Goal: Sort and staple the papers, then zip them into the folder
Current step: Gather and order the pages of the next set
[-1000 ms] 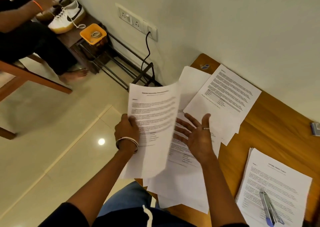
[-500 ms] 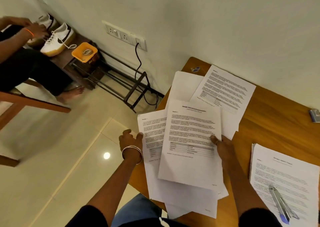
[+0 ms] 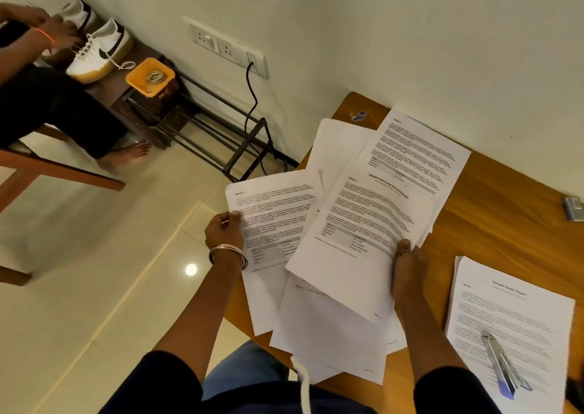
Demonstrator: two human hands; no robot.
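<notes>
Lower right of frame: stapler (image 3: 501,364) lay on a stacked report (image 3: 518,306), well apart from the hands. Centre: right hand (image 3: 406,271) gripped the right edge of a title page (image 3: 357,239), fingers curled beneath, thumb on top. Left of centre: left hand (image 3: 222,232) pinched the left edge of a section sheet (image 3: 271,211). Both sheets overlapped loose papers (image 3: 328,334) on the wooden table (image 3: 493,217). Beyond: another printed page (image 3: 417,151) toward the wall. Upper left: white sneaker (image 3: 99,53) and orange container (image 3: 150,75) on a rack.
</notes>
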